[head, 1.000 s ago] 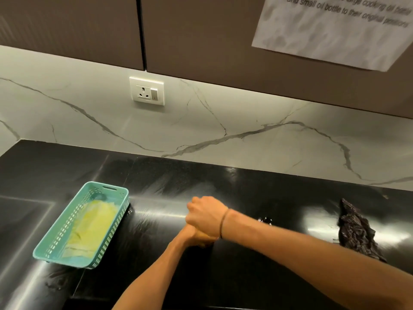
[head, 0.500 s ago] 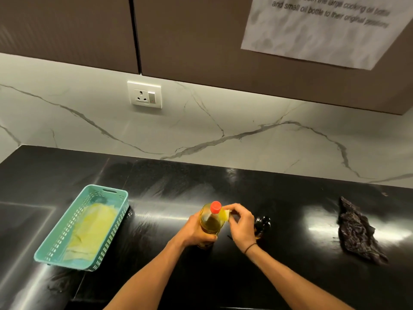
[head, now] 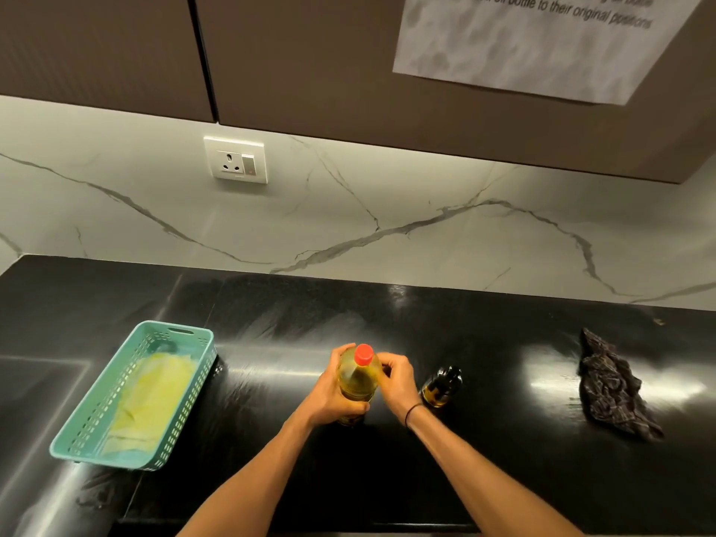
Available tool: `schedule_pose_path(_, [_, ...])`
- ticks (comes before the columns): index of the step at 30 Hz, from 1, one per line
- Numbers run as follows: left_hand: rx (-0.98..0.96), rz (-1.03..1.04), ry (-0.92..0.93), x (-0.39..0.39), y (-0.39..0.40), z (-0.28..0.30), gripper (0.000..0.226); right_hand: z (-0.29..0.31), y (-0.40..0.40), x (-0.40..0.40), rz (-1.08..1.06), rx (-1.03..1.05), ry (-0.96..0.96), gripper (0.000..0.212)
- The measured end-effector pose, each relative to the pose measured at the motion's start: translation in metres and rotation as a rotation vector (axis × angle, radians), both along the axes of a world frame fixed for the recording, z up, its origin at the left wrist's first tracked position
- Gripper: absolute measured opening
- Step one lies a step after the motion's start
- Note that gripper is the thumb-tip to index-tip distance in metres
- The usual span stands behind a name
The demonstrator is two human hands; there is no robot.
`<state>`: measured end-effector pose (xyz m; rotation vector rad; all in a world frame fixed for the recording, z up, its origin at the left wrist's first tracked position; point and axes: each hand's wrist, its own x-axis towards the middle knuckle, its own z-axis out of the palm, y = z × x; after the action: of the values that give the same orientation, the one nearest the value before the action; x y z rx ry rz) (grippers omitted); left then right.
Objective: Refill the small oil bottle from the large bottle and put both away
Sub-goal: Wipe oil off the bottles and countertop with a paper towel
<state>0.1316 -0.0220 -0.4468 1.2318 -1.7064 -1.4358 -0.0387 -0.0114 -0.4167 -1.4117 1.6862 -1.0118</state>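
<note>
Large oil bottle (head: pixel 357 381): clear plastic, yellow oil, red cap (head: pixel 363 354) on; upright on black countertop (head: pixel 503 478), centre-front.
L hand (head: pixel 332 397): fingers curled round bottle's left side and lower body, gripping.
R hand (head: pixel 396 377): fingers bent at bottle's upper right shoulder, just below cap, touching it; thin dark band at wrist.
Small oil bottle (head: pixel 441 386): dark glass, some amber oil at base, upright just right of R hand, not held; top too dark to tell if capped.
Teal plastic basket (head: pixel 176 333): perforated walls, left of bottles, well apart; yellow cloth (head: pixel 155 397) inside.
Dark crumpled rag (head: pixel 612 385): far right on counter.
Wall socket w/ switch (head: pixel 235 159): on marble backsplash.
Printed paper sheet (head: pixel 534 44): stuck to brown upper cabinet.
</note>
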Motion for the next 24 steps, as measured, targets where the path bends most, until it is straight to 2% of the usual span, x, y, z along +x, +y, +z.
schedule_pose_path(2, [-0.011,-0.005,0.008,-0.002,0.000,-0.003,0.106,-0.010,0.015,0.003,-0.044,-0.056,0.129,0.023])
schedule_pose_path(5, [-0.003,-0.015,0.017,-0.002,-0.002,-0.005,0.114,-0.027,0.028,0.004,-0.084,-0.059,0.252,0.025])
schedule_pose_path(9, [0.012,-0.037,0.017,0.001,-0.007,-0.004,0.120,-0.025,0.024,0.005,-0.081,0.004,0.235,0.022])
schedule_pose_path(12, [0.063,0.010,-0.036,0.004,-0.010,-0.005,0.104,-0.015,0.007,0.009,-0.082,0.126,0.156,0.027])
schedule_pose_path(16, [0.081,0.136,0.021,0.003,0.000,0.017,0.085,-0.012,-0.005,0.014,-0.035,0.171,0.097,0.039])
schedule_pose_path(20, [0.035,0.172,0.138,0.010,-0.001,0.064,0.056,-0.007,0.006,0.017,-0.021,0.120,-0.051,0.028])
schedule_pose_path(24, [0.010,0.167,0.250,0.016,-0.003,0.099,0.050,0.029,0.033,0.033,-0.156,-0.090,-0.127,0.018])
